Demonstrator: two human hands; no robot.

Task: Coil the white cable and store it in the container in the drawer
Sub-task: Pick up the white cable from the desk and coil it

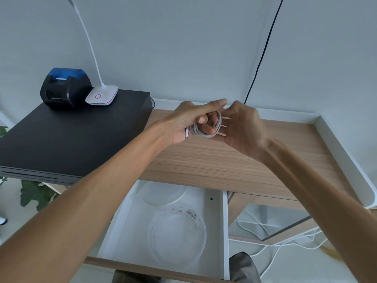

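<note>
The white cable (204, 132) is wound into a small coil above the wooden desk (214, 160). My left hand (189, 121) grips the coil, and its plug end hangs below my palm. My right hand (244, 127) is pressed against the coil's right side, fingers spread and blurred. Below the desk the white drawer (225, 231) stands pulled out. A round clear container (177, 233) with a floral rim lies in it, lid off. A round white lid (163, 194) lies at the drawer's back.
A black box (67, 137) sits on the left, carrying a black and blue printer (65, 86) and a white lamp (102, 96). A black wire (263, 52) runs down the wall. White cables (285, 244) trail on the floor at right. The desk has a raised white edge (346, 158).
</note>
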